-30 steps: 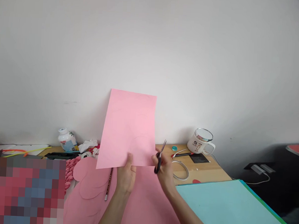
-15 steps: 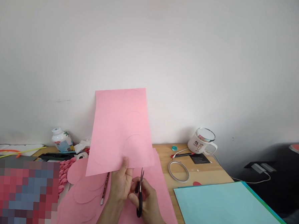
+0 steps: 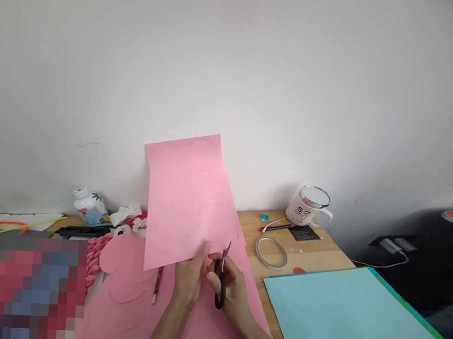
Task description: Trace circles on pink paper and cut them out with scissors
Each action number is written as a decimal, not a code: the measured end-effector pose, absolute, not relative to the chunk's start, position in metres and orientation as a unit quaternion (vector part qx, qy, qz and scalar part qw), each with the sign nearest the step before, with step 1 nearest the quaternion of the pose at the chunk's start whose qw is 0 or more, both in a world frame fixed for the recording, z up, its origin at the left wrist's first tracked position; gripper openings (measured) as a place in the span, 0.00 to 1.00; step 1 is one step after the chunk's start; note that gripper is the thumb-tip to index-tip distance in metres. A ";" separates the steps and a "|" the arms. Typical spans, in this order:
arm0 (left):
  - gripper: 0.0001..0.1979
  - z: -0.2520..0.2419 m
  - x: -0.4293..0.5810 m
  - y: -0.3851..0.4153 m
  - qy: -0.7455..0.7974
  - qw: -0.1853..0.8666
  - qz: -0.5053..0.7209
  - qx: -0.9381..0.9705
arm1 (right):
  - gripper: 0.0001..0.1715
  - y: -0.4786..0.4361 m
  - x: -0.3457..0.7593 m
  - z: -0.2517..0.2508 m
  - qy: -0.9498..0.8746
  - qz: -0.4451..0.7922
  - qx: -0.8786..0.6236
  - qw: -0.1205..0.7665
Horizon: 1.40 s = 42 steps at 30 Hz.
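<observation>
My left hand (image 3: pixel 191 276) pinches the lower edge of a pink sheet of paper (image 3: pixel 183 197), thumb in front and the other fingers behind it. Faint circles are drawn on the sheet, which is held up with a slight bend. In my right hand (image 3: pixel 233 286) is a pair of scissors (image 3: pixel 222 283) with black handles, blades pointing up beside the sheet's lower right corner. Whether the blades touch the paper I cannot tell. Under both hands lies more pink paper (image 3: pixel 211 310), and rounded pink cutouts (image 3: pixel 129 283) are piled to the left. A pencil (image 3: pixel 157 286) rests beside them.
Light blue sheets (image 3: pixel 348 312) lie at the right. A white lidded mug (image 3: pixel 304 209), a coiled cable (image 3: pixel 271 253) and a dark card (image 3: pixel 304 234) are on the wooden table (image 3: pixel 252 221). At the back left stand a white bottle (image 3: pixel 91 208) and crumpled tissue (image 3: pixel 125 214), near pink braided yarn (image 3: pixel 96 251).
The pink sheet has shifted and tilted, its lower edge moving right with my left hand. My right hand has carried the scissors slightly up and right, the blades now leaning right.
</observation>
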<state>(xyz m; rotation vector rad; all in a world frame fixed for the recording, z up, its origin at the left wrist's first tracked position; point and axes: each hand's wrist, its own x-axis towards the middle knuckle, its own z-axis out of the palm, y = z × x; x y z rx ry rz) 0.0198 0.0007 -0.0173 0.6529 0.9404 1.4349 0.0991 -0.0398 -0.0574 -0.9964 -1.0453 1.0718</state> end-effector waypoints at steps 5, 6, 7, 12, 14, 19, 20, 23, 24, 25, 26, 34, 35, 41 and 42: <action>0.13 -0.012 0.020 -0.001 0.377 0.615 0.638 0.270 | 0.18 -0.040 0.101 -0.055 -0.447 0.466 -0.444 0.622; 0.13 -0.012 0.021 -0.002 0.375 0.617 0.637 0.271 | 0.17 -0.040 0.101 -0.054 -0.448 0.467 -0.443 0.621; 0.12 -0.012 0.021 -0.003 0.379 0.621 0.630 0.271 | 0.16 -0.040 0.101 -0.054 -0.449 0.468 -0.442 0.620; 0.16 -0.019 0.023 -0.006 0.440 0.636 0.574 0.269 | 0.16 -0.042 0.099 -0.057 -0.440 0.489 -0.435 0.614; 0.16 -0.022 0.023 -0.006 0.461 0.618 0.575 0.274 | 0.17 -0.043 0.098 -0.055 -0.429 0.491 -0.437 0.619; 0.15 -0.026 0.025 -0.010 0.491 0.549 0.609 0.295 | 0.18 -0.042 0.100 -0.050 -0.426 0.479 -0.435 0.632; 0.15 -0.026 0.026 -0.010 0.489 0.545 0.613 0.295 | 0.18 -0.041 0.101 -0.050 -0.427 0.480 -0.433 0.632; 0.17 -0.021 0.029 -0.012 0.484 0.558 0.615 0.277 | 0.17 -0.039 0.101 -0.053 -0.415 0.500 -0.436 0.623; 0.20 -0.019 0.030 -0.013 0.483 0.568 0.610 0.270 | 0.17 -0.039 0.100 -0.055 -0.407 0.510 -0.436 0.620; 0.22 -0.017 0.031 -0.013 0.483 0.579 0.601 0.265 | 0.18 -0.039 0.099 -0.056 -0.401 0.521 -0.435 0.615; 0.24 -0.015 0.032 -0.014 0.483 0.591 0.591 0.261 | 0.18 -0.039 0.099 -0.057 -0.396 0.530 -0.433 0.612; 0.13 -0.024 0.029 -0.013 0.444 0.568 0.624 0.302 | 0.21 -0.036 0.108 -0.044 -0.409 0.509 -0.424 0.627; 0.13 -0.027 0.028 -0.012 0.443 0.566 0.621 0.313 | 0.21 -0.035 0.111 -0.041 -0.416 0.508 -0.420 0.627; 0.14 -0.029 0.026 -0.011 0.453 0.560 0.610 0.330 | 0.17 -0.035 0.109 -0.040 -0.396 0.531 -0.429 0.614; 0.17 -0.029 0.027 -0.012 0.458 0.567 0.600 0.330 | 0.17 -0.036 0.107 -0.042 -0.390 0.537 -0.428 0.614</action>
